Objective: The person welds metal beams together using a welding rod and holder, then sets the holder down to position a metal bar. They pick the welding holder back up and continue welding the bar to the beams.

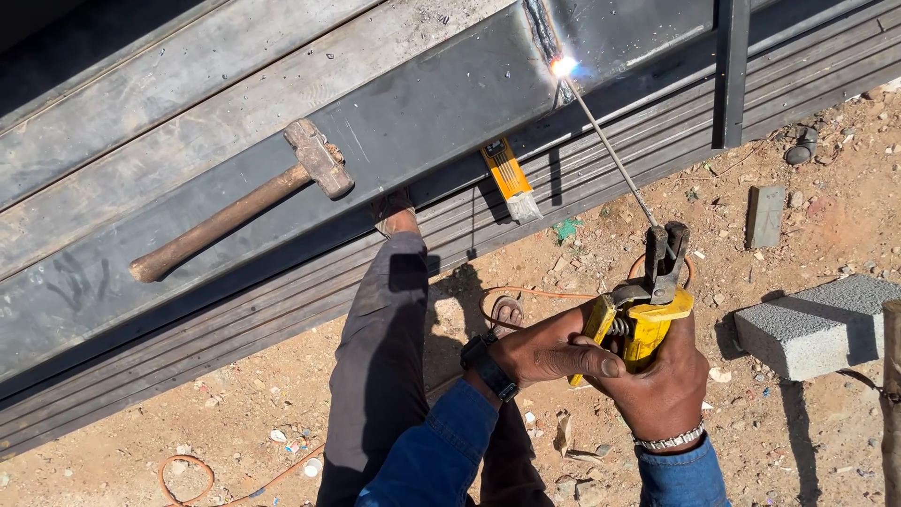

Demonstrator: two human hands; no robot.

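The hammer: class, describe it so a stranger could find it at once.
Start at the long dark steel plate crossing the picture. On its left part lies the hammer, away from the welding spark. Its wooden handle and rusty blocky head set it apart.

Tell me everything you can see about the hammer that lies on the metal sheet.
The hammer lies flat on the dark grey metal sheet, left of the welding spark. It has a long, round handle that looks like brown wood, and a blocky head that looks like worn, rusty steel. The head points up and to the right; the handle runs down to the left, ending near the sheet's lower edge. Nothing holds it: both hands are on the yellow electrode holder, well apart from it.
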